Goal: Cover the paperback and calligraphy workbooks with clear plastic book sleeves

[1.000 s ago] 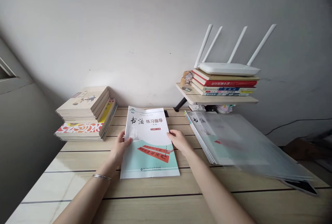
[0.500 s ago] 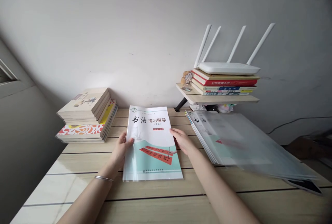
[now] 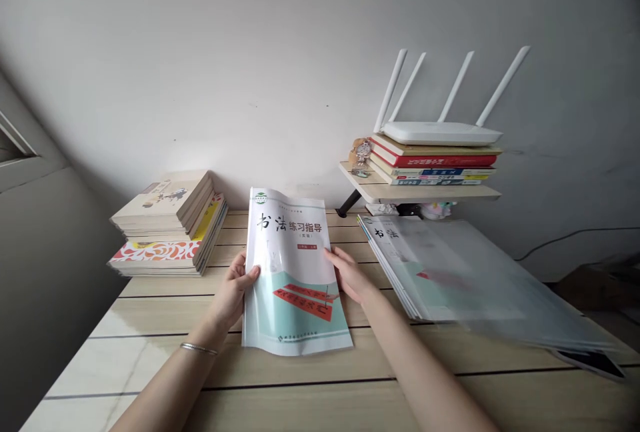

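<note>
A left hand (image 3: 235,292) and a right hand (image 3: 347,273), each grip clamped on a side edge, hold one calligraphy workbook (image 3: 290,252) over the bench (image 3: 295,402); one white router (image 3: 443,132) bears four antennas (image 3: 503,87). Translucent sheets (image 3: 510,292) haze a matching cover (image 3: 387,235) at right; whether the workbook's lower edge touches wood is hard to tell. Its glossy white-and-teal front bows, printed with two red banners (image 3: 303,302).

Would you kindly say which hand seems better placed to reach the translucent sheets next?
Probably the right hand: it holds the booklet on the side nearer the translucent sheets; the left hand holds the opposite side.
</note>
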Demonstrator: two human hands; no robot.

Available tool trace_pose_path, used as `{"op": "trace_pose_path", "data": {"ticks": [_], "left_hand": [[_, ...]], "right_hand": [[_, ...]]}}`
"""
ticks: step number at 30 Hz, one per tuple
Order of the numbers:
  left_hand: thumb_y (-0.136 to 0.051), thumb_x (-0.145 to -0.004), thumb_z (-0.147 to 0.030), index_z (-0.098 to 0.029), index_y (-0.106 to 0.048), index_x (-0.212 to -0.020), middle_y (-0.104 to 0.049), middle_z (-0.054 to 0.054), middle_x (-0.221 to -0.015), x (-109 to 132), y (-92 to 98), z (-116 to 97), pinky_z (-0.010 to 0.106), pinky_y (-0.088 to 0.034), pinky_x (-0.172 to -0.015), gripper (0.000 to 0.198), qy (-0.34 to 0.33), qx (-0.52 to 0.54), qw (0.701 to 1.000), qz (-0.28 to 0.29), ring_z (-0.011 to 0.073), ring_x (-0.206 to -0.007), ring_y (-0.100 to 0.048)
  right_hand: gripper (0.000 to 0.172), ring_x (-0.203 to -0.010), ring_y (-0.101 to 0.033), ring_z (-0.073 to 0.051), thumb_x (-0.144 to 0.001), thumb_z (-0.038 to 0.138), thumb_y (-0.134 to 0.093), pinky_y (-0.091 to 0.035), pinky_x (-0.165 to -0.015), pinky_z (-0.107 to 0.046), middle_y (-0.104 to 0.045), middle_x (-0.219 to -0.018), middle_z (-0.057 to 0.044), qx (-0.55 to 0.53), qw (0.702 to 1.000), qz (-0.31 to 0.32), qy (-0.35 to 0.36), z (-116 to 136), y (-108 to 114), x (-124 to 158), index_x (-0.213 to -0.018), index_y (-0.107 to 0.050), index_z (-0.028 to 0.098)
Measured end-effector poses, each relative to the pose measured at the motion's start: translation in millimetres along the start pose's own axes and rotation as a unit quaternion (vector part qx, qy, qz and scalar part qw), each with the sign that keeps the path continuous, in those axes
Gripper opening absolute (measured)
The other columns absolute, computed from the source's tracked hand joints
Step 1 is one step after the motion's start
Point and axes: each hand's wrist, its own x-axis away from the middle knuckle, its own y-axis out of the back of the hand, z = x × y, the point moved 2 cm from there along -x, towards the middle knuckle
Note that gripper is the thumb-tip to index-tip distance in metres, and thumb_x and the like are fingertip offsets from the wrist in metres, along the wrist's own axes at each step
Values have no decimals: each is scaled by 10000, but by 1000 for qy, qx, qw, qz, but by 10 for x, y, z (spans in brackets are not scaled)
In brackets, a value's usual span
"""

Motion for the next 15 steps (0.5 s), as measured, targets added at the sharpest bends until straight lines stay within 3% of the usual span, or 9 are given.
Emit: {"op": "trace_pose_path", "data": {"ticks": [4, 7, 10, 12, 15], "left_hand": [[-760, -651, -237, -185, -529, -1003, -693, 43, -863, -13, 42, 31, 260, -534, -611, 424, 13, 1, 1000, -11, 153, -637, -654], [-737, -675, -246, -164, -520, -1047, -688, 79, -861, -37, 104, 83, 302, -540, -602, 438, 55, -19, 997, -59, 188, -642, -664], [-707, -703, -227, -164, -482, -1121, -674, 115, -945, -54, 161, 128, 331, -543, -634, 479, 95, -43, 984, -144, 211, -711, -675], [-709, -693, -182, -186, -438, -1184, -648, 127, -1050, -65, 179, 142, 330, -537, -692, 561, 81, -59, 979, -178, 213, -807, -673], [-713, -665, -123, -204, -409, -1200, -600, 135, -1162, -91, 196, 164, 319, -512, -769, 620, 29, -89, 980, -176, 207, -935, -640]], "right_hand": [[367, -943, -644, -219, -683, 422, -711, -492, -832, -335, -713, -998, -64, -43, 998, 25, -27, 49, -23, 41, -969, -662, 198], [402, -732, -660, -210, -578, 455, -763, -511, -674, -316, -725, -819, -52, 14, 999, -45, 3, 43, 29, 9, -843, -658, 172], [411, -562, -604, -180, -526, 502, -765, -459, -513, -277, -678, -638, -18, 72, 990, -116, 28, 13, 99, -40, -705, -610, 166], [389, -565, -600, -179, -543, 484, -759, -445, -490, -269, -670, -637, -10, 81, 987, -137, 33, -9, 134, -67, -718, -597, 177], [404, -661, -636, -200, -584, 412, -755, -474, -526, -279, -700, -745, -25, 89, 981, -170, 16, -39, 179, -92, -896, -604, 205]]}}
